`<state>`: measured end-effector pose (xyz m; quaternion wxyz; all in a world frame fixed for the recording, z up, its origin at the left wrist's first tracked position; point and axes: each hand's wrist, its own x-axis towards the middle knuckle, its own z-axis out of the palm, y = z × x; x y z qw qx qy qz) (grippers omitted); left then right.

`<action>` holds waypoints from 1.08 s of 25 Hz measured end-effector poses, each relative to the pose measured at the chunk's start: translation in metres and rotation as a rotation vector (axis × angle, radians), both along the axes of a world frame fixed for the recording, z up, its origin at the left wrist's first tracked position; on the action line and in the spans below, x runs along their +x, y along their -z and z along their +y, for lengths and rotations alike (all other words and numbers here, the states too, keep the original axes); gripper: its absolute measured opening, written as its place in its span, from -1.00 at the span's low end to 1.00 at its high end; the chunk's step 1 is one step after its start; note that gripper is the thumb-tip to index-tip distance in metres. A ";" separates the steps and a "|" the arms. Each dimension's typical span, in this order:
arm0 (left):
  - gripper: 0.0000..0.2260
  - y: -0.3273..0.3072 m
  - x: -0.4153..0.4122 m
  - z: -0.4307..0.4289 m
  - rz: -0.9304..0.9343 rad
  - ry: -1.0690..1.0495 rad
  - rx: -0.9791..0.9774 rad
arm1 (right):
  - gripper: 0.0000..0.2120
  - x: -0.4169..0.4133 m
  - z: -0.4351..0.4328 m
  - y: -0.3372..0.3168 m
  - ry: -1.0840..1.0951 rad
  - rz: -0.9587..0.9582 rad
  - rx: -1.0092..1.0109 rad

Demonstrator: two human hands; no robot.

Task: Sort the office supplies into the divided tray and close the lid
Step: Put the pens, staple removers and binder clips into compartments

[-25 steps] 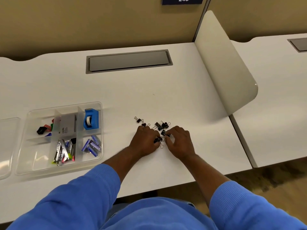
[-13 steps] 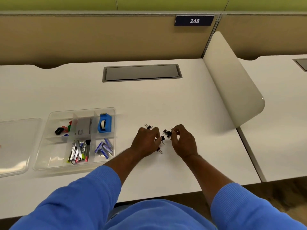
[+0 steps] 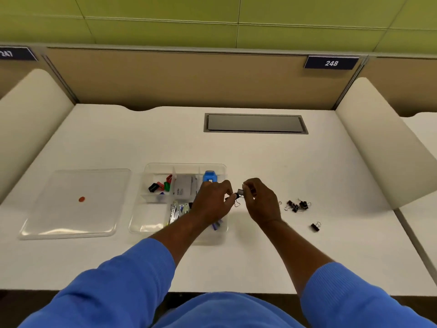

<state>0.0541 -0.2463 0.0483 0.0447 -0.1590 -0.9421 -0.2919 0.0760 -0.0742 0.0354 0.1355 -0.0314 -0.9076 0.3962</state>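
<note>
Black metal binder clips (image 3: 239, 194), earlier gathered on the white desk (image 3: 260, 157), are now pinched between the left hand (image 3: 212, 204) and right hand (image 3: 259, 202), carried toward the clear divided plastic tray (image 3: 151, 227) at nine o'clock; perhaps several. Stragglers (image 3: 296, 205) remain at three o'clock.

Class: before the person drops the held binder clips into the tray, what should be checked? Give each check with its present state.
1. Clip pinched between left hand and right hand: ok.
2. Tray uncovered, lid lying apart to its left: ok.
3. Free compartment for clips: cannot tell, the left arm hides part of the tray.
4. All clips gathered: not ok, a cluster and a single clip lie on the desk.
5. Hands near the tray: ok.
</note>
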 end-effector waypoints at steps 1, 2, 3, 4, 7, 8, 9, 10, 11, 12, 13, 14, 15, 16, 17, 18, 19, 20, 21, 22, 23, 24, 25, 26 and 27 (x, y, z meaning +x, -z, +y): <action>-0.82 -0.002 -0.001 -0.022 -0.012 -0.013 -0.005 | -0.91 -0.001 -0.022 -0.001 -0.018 0.004 0.007; -0.83 -0.003 -0.001 -0.042 -0.018 -0.014 -0.010 | -0.92 -0.001 -0.042 -0.001 -0.039 0.003 0.016; -0.84 -0.004 0.000 -0.061 -0.009 -0.009 -0.004 | -0.94 -0.002 -0.059 0.000 -0.062 -0.001 0.026; -0.85 -0.004 0.001 -0.083 0.010 -0.009 0.013 | -0.96 -0.002 -0.080 0.001 -0.084 -0.001 0.030; -0.85 -0.001 0.005 -0.139 0.044 -0.027 0.028 | -0.98 0.000 -0.133 0.004 -0.107 0.018 0.024; -0.84 0.000 0.006 -0.155 0.048 -0.028 0.019 | -0.97 0.000 -0.149 0.004 -0.114 0.024 0.026; -0.84 0.002 0.007 -0.171 0.049 -0.025 0.013 | -0.97 0.001 -0.164 0.005 -0.121 0.022 0.025; -0.84 0.004 0.008 -0.184 0.047 -0.024 0.009 | -0.98 0.002 -0.178 0.007 -0.126 0.012 0.024; -0.85 0.007 0.010 -0.196 0.046 -0.031 0.003 | -0.97 0.004 -0.189 0.009 -0.130 -0.005 0.027; -0.85 0.010 0.013 -0.205 0.042 -0.043 -0.007 | -0.95 0.007 -0.199 0.010 -0.134 -0.024 0.040; -0.86 0.014 0.015 -0.214 0.033 -0.056 -0.018 | -0.93 0.009 -0.209 0.013 -0.142 -0.042 0.051; -0.86 0.018 0.016 -0.222 0.023 -0.071 -0.028 | -0.92 0.010 -0.217 0.015 -0.151 -0.062 0.054; -0.86 0.022 0.017 -0.229 0.012 -0.090 -0.036 | -0.92 0.011 -0.223 0.017 -0.160 -0.086 0.052; -0.86 0.026 0.018 -0.235 -0.003 -0.103 -0.045 | -0.93 0.012 -0.229 0.019 -0.165 -0.113 0.053; -0.86 0.028 0.019 -0.239 -0.013 -0.106 -0.053 | -0.93 0.013 -0.233 0.021 -0.168 -0.137 0.057; -0.86 0.029 0.019 -0.241 -0.015 -0.101 -0.057 | -0.93 0.013 -0.235 0.022 -0.173 -0.153 0.062; -0.87 0.030 0.019 -0.243 -0.007 -0.094 -0.058 | -0.94 0.012 -0.237 0.023 -0.178 -0.162 0.063; -0.87 0.031 0.019 -0.243 0.003 -0.090 -0.055 | -0.94 0.012 -0.237 0.023 -0.178 -0.166 0.062; -0.85 0.033 0.019 -0.244 0.013 -0.088 -0.053 | -0.94 0.012 -0.238 0.023 -0.175 -0.166 0.062; -0.82 0.034 0.019 -0.243 0.020 -0.085 -0.052 | -0.92 0.012 -0.236 0.023 -0.167 -0.154 0.068; -0.79 0.034 0.018 -0.242 0.025 -0.082 -0.049 | -0.90 0.012 -0.234 0.023 -0.157 -0.133 0.082; -0.75 0.034 0.016 -0.241 0.029 -0.075 -0.044 | -0.88 0.011 -0.231 0.022 -0.147 -0.114 0.099; -0.71 0.033 0.014 -0.238 0.035 -0.063 -0.040 | -0.84 0.011 -0.228 0.022 -0.138 -0.101 0.112; -0.67 0.032 0.012 -0.235 0.047 -0.044 -0.041 | -0.80 0.011 -0.224 0.021 -0.135 -0.089 0.123; -0.63 0.031 0.010 -0.232 0.065 -0.021 -0.047 | -0.74 0.012 -0.221 0.021 -0.139 -0.080 0.134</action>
